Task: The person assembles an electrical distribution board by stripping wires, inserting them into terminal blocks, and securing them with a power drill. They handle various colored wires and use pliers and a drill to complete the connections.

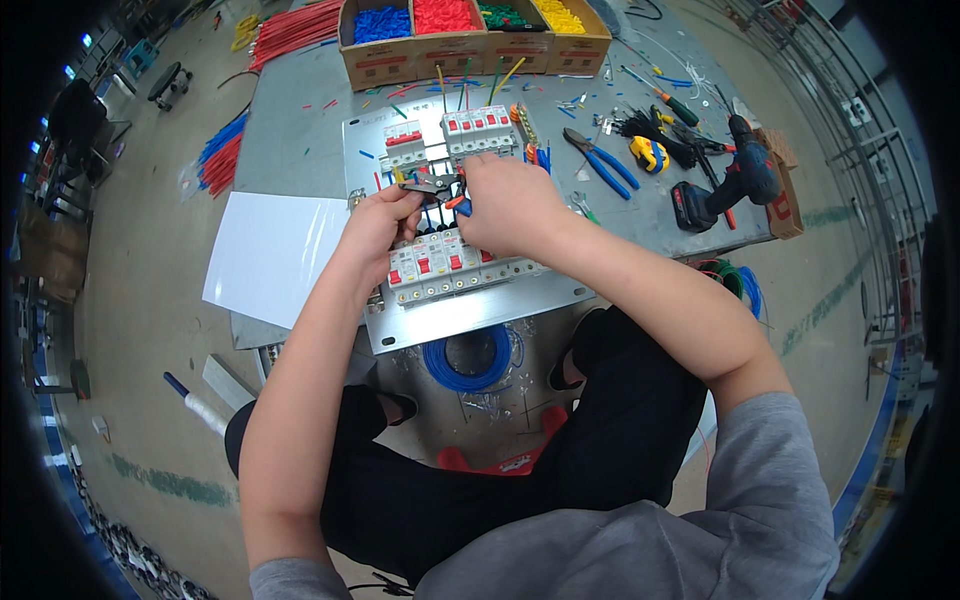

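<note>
My right hand (510, 208) is closed around a pair of pliers (434, 186) with dark jaws and orange-and-blue handles. Its jaws point left, toward the fingertips of my left hand (372, 236). Those fingers are pinched together beside the jaws; what lies between them is too small to make out. Both hands are over a metal mounting plate (478, 318). A lower row of white circuit breakers (428, 268) with red switches sits just below my hands. Farther up are a left breaker block (404, 146) and a right breaker block (480, 130), with coloured wires standing up behind.
Cardboard bins (445, 55) of coloured caps line the table's far edge. To the right lie blue-handled pliers (602, 164), a yellow tape measure (649, 154), a screwdriver (683, 110) and a cordless drill (745, 175). White sheet (275, 258) at left; blue wire coil (466, 378) below the plate.
</note>
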Demonstrator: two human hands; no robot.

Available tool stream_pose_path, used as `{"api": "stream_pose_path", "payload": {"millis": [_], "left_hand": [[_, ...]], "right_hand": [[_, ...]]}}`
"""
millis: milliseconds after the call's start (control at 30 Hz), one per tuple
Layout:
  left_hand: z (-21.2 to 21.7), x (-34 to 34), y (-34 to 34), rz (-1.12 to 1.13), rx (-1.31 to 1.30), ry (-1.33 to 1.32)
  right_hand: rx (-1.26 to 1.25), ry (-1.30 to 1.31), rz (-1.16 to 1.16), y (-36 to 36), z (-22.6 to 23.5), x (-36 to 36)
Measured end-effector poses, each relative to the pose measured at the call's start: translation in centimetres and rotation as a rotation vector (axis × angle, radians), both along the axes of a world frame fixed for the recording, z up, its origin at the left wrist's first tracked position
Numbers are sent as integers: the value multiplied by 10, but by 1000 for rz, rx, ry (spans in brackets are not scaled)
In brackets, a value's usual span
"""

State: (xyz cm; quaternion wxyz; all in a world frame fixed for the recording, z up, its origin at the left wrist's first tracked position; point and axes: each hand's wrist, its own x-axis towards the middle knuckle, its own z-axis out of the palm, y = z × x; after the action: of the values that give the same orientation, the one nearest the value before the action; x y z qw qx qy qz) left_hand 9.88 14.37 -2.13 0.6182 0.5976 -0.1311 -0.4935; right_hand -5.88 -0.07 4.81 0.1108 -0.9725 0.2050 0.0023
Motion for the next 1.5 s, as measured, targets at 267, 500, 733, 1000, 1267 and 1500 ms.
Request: {"api": "stream_pose_path", "payload": {"millis": [267, 500, 733, 1000, 1267, 1500], "left_hand": [[-2, 1, -1, -11, -8, -14], [0, -1, -1, -12, -9, -10], [1, -1, 0, -22, -12, -16], [6, -4, 0, -12, -7, -6], [3, -2, -2, -55, -15, -42], [10, -10, -4, -54, -59, -111]], "right_hand": [[5, -13, 32, -3, 1, -1], [20, 24, 27, -5, 1, 1], [-2, 12, 46, -5, -2, 3], [50, 8, 59, -12, 0, 3], [-20, -68, 89, -19, -11, 3], [1140, -257, -386, -42, 5, 4]]}}
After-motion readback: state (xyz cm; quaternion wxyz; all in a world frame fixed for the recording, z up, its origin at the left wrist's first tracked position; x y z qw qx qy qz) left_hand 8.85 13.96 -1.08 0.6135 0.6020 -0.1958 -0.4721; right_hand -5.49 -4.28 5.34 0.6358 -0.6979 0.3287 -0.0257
